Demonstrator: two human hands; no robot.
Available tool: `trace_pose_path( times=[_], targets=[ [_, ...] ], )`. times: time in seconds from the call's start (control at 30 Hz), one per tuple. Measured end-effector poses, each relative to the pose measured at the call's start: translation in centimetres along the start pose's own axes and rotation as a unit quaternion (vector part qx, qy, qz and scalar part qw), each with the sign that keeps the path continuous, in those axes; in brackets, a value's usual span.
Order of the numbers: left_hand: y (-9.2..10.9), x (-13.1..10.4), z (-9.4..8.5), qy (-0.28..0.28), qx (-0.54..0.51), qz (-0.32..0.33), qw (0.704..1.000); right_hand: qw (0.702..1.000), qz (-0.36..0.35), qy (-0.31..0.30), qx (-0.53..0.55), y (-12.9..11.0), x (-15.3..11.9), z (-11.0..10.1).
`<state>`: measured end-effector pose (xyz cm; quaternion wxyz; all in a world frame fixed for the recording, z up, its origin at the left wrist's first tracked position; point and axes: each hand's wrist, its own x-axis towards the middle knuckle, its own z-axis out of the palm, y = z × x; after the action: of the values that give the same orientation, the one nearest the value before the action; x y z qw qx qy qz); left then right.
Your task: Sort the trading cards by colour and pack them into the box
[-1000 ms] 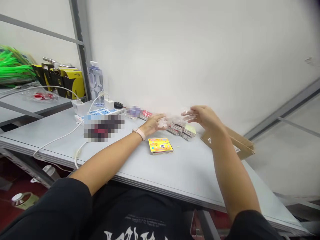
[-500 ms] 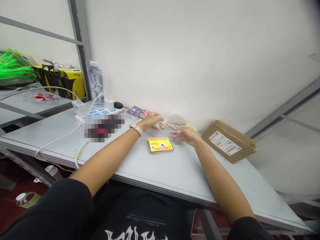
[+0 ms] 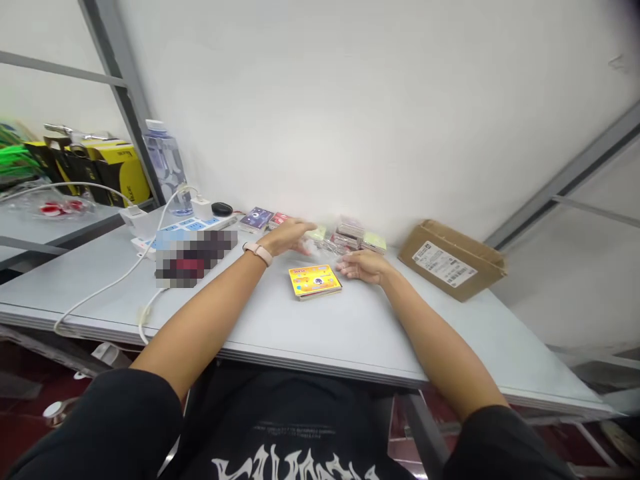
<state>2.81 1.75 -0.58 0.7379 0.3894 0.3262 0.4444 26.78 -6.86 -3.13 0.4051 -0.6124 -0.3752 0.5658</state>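
Note:
A stack of cards or thin booklets with a yellow-orange cover lies on the table in front of my hands. Behind it, crumpled clear plastic is between my two hands. My left hand, with a pale band on the wrist, is at the plastic's left side, fingers and thumb apart. On the right, my right hand has its fingers loosely bent and apart beside the plastic. Small packs are piled behind, near a yellow-green pack.
A cardboard box leans by the wall at right. Purple and red packs sit at back left, near a black mouse, power strip, cables and a water bottle. A blurred-out object lies in front.
The plastic has come down between my hands, and my hands have opened around it. The packs behind now show more clearly. The view has shifted slightly.

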Motion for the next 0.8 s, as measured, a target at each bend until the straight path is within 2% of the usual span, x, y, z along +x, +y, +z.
trace_pose_path(
  times=[0.17, 0.37, 0.47, 0.57, 0.73, 0.8],
  targets=[
    [-0.1, -0.1, -0.3, -0.006, 0.191, 0.026, 0.981, 0.999, -0.021, -0.005, 0.025, 0.5, 0.6, 0.1],
    [0.3, -0.1, -0.9, -0.019, 0.272, 0.027, 0.962, 0.999, -0.03, -0.015, 0.042, 0.3, 0.3, 0.1],
    [0.3, -0.1, -1.0, -0.009, 0.371, 0.039, 0.928, 0.999, -0.025, -0.012, 0.039, 0.3, 0.2, 0.3],
    [0.2, -0.2, -1.0, -0.021, 0.453, 0.037, 0.89, 0.999, -0.022, -0.006, 0.036, 0.3, 0.1, 0.5],
    [0.6, -0.5, -0.9, -0.006, 0.475, 0.061, 0.878, 0.999, -0.026, 0.002, 0.044, 0.2, -0.1, 0.8],
    [1.0, -0.6, -0.8, -0.01, 0.484, 0.046, 0.874, 0.999, -0.026, 0.005, 0.046, 0.1, -0.1, 0.8]
  ],
)
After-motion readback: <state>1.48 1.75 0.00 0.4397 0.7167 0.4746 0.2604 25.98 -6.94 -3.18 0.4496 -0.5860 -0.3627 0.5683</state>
